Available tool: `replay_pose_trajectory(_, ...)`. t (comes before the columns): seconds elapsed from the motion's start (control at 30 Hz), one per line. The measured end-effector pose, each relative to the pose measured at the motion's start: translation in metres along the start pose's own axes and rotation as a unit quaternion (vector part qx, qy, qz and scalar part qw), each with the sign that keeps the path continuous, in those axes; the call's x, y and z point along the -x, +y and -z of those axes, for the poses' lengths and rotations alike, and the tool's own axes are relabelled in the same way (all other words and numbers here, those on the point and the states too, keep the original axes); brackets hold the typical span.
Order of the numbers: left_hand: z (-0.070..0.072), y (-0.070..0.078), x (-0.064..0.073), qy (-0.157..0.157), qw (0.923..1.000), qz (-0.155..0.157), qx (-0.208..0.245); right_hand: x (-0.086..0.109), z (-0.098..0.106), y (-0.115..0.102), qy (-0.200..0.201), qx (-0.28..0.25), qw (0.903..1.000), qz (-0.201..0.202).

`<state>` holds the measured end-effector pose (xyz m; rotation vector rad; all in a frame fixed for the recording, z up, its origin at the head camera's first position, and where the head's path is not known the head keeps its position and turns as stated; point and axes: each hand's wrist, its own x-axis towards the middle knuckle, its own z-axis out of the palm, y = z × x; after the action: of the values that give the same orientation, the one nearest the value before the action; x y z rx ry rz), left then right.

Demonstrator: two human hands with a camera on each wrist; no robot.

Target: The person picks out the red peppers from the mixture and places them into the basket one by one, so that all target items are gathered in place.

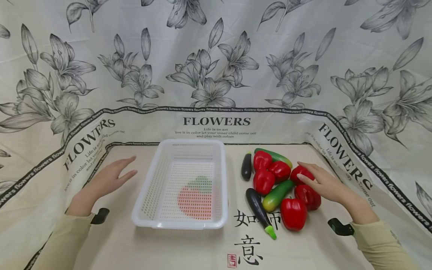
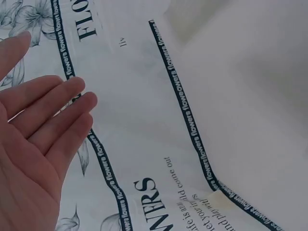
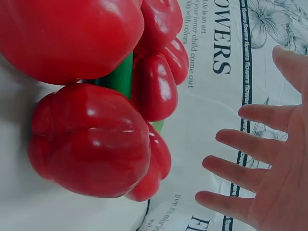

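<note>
Peppers (image 1: 264,182), 6 in all, lie right of the basket (image 1: 179,224). Right hand (image 1: 322,183), fingers straight and spread, hovers beside the rightmost; left hand (image 1: 109,178), fingers extended, thumb apart, hangs left of the basket.

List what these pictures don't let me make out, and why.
Head view: part of a printed character, covered by the dark eggplant.
Head view: part of one red bell pepper, behind the right hand.
Right wrist view: part of the top-left red bell pepper, cut by the top and left edges.
Left wrist view: part of the left hand, cut by the left edge.
</note>
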<state>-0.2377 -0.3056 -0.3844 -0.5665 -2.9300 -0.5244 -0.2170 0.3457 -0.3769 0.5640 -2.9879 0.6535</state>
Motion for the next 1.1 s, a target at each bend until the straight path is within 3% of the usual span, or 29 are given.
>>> replay_pose_trajectory(0.3,-0.016,0.001,0.002,0.050,0.9954,-0.039,0.071,0.011,-0.004,0.019,0.009,-0.058,0.9981,-0.020)
replay_pose_trajectory(0.67,-0.035,0.002,0.007,0.042,0.9890,-0.007,0.142,0.026,-0.014,0.042,0.026,-0.077,0.9959,-0.041)
replay_pose_trajectory(1.1,-0.047,0.006,0.006,0.025,0.9856,0.004,0.167,0.041,-0.026,0.065,0.006,-0.094,0.9915,-0.089)
